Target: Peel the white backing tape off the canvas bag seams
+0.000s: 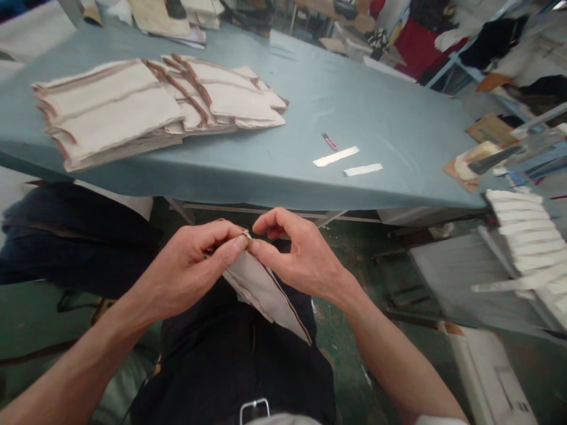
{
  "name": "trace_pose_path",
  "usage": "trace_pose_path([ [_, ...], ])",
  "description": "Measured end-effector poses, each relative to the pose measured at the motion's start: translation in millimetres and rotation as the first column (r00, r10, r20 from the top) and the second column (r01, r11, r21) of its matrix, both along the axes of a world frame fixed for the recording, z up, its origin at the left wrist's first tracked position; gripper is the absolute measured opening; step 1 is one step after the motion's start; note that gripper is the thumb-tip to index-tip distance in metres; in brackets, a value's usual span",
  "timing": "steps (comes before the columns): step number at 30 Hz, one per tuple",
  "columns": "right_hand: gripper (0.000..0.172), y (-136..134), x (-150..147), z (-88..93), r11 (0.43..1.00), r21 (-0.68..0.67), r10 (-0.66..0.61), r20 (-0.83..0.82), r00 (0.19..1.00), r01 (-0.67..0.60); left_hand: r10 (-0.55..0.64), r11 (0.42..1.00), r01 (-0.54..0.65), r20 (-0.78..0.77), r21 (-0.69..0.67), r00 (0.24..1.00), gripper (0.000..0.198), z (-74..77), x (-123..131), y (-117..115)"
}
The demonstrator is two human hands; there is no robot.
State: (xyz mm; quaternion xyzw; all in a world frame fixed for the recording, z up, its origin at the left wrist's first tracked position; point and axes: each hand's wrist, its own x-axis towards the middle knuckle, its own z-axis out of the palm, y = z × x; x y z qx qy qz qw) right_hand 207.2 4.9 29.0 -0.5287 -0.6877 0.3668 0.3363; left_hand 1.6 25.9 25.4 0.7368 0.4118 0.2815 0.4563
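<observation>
Cream panel pinched in front of blue-covered table, stack on top

Head view from my end: cream panel with brown edging [270, 292] is in front of the blue-covered table [398, 136], over the wearer's dark-clothed lap. Left hand [190, 257] has thumb and fingers together, clamped on the panel's upper end. Right hand [301, 251]: thumb tip at that same end, index finger apart from it; I can't tell whether its hidden fingers grip.

Stack of cream panels [119, 118] takes up the table's left part, brown edges showing. Right of the table's middle: small pink tool [330, 141], type unclear, and two white strips [335, 157] near it. Dark cloth heap [75, 236] sits before the table's left side. A batch of cream strips [527, 236] crowds the table's right end. Red cloth [414, 47] beyond the far edge.

Containers: printed brown cardboard [489, 131] at the table's right end, box or sheet I can't tell; contents not readable.
</observation>
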Motion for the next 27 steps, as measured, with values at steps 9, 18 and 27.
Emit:
trace_pose_path([
  [9, 0.008, -15, -16, -18.4, 0.964, -0.249, -0.105, -0.056, 0.993, 0.088, 0.188, 0.982, -0.189, 0.051, 0.008, 0.981, 0.028, -24.0, 4, -20],
  [18, 0.012, -39, -28, -37.8, 0.94, -0.32, -0.217, -0.275, 0.937, 0.123, 0.403, 0.899, -0.352, 0.183, -0.26, 0.896, 0.032, -43.8, 25, -41],
  [27, 0.019, -66, -20, -51.9, 0.921, -0.328, -0.318, -0.319, 0.893, 0.211, 0.316, 0.945, -0.296, 0.158, -0.135, 0.936, 0.036, -39.7, 33, -41],
])
